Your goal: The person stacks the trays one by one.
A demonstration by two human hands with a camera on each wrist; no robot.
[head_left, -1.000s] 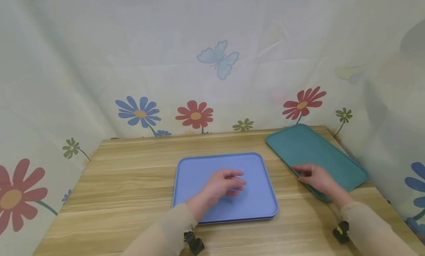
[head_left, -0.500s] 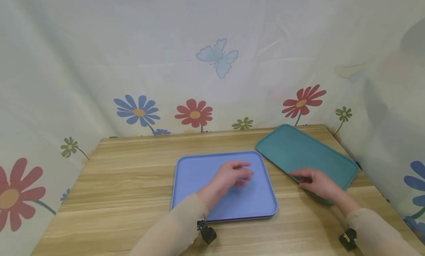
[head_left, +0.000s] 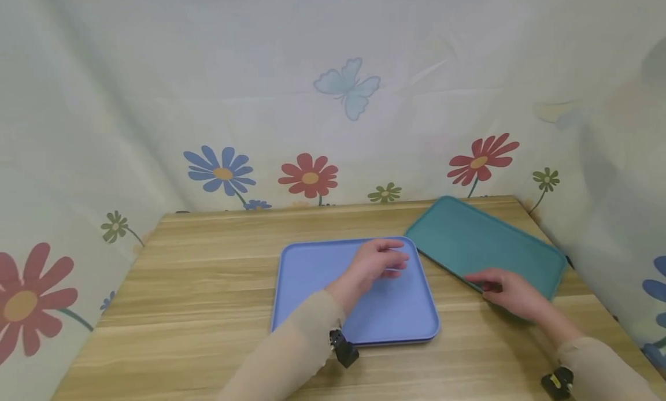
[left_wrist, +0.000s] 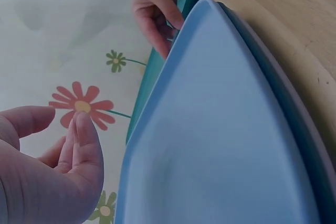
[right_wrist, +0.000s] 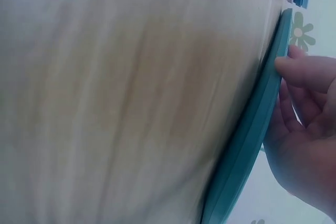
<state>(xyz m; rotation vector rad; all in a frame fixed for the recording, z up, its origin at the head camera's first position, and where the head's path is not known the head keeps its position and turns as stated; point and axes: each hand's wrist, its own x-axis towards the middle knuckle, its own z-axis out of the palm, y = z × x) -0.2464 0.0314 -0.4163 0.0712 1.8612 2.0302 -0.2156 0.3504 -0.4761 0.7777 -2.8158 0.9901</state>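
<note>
A blue rectangular tray (head_left: 328, 274) lies on the table, topping a stack; the left wrist view shows a darker tray and a pinkish tray (left_wrist: 315, 124) under it. My left hand (head_left: 378, 261) hovers over its far right part, fingers loosely bent and holding nothing. To the right, a teal tray (head_left: 484, 239) lies at a slant. My right hand (head_left: 510, 291) pinches its near left rim. In the right wrist view the thumb presses the outer side of the teal rim (right_wrist: 252, 124), with the other fingers over the inner side.
The wooden table (head_left: 208, 285) is bounded by a cloth backdrop (head_left: 250, 100) printed with flowers and a butterfly, behind and on both sides. The teal tray's far right end lies close to the table's right edge. A small black camera sits on each wrist.
The teal tray has slid left, closer to the blue tray, with my right hand at its rim. My left hand has moved right and away from me over the blue tray.
</note>
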